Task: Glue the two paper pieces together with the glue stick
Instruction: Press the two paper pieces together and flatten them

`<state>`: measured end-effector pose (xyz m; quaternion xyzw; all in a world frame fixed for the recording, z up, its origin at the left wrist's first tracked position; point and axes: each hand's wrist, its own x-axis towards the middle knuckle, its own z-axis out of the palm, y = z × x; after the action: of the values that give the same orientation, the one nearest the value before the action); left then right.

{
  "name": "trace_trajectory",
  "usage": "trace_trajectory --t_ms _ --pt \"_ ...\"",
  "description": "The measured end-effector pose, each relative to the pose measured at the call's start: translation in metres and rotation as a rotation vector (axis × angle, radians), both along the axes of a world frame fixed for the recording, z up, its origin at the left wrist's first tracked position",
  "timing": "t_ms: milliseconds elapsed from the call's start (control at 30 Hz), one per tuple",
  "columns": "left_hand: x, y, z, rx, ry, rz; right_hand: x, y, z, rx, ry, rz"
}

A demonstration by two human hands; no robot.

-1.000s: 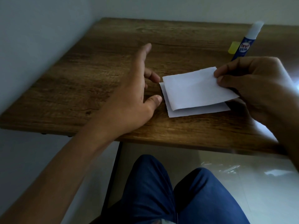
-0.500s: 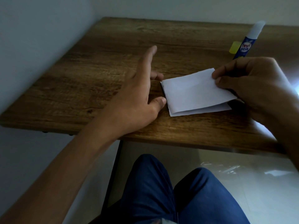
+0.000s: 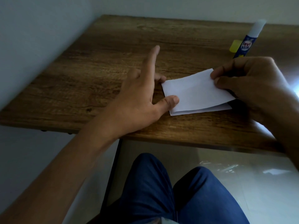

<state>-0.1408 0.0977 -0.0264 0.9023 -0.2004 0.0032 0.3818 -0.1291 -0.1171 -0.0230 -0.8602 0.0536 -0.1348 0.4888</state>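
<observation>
Two white paper pieces lie stacked on the wooden table (image 3: pixel 113 65). The upper paper (image 3: pixel 195 92) is pinched at its right edge by my right hand (image 3: pixel 252 84) and tilts up slightly on that side. Only the front strip of the lower paper (image 3: pixel 203 110) shows beneath it. My left hand (image 3: pixel 140 97) rests on the table with fingers spread; its thumb tip presses the left edge of the papers and a bent finger touches their far left corner. The blue and white glue stick (image 3: pixel 250 41) stands upright behind my right hand.
A small yellow cap (image 3: pixel 235 46) lies beside the glue stick at the table's back right. A wall runs along the table's left side. My legs in blue jeans (image 3: pixel 169 191) sit below the table's front edge.
The upper paper has slid left and down until it almost covers the lower one. My left thumb has moved onto the papers' left edge.
</observation>
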Motion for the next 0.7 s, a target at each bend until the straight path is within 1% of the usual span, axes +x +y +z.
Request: trace_trajectory --t_ms 100,233,400,600,700 --pt "0.0011 -0.0020 -0.0017 0.048 -0.036 0.006 -0.0016 0.0004 0.0000 -0.018 -0.016 0.009" --pt "0.0012 -0.0023 -0.0021 0.089 -0.058 0.000 -0.0046 -0.0007 -0.0016 -0.098 -0.046 0.055" --pt "-0.0003 -0.0018 -0.0017 0.140 -0.075 -0.033 -0.0053 -0.0053 0.0013 -0.218 -0.027 0.118" --pt "-0.0005 -0.0004 0.0004 0.113 -0.043 -0.037 -0.0063 -0.0067 0.0024 -0.280 -0.022 0.132" --pt "-0.0003 -0.0039 0.0002 0.084 -0.079 0.009 -0.0077 -0.0053 0.0022 -0.298 -0.036 0.130"
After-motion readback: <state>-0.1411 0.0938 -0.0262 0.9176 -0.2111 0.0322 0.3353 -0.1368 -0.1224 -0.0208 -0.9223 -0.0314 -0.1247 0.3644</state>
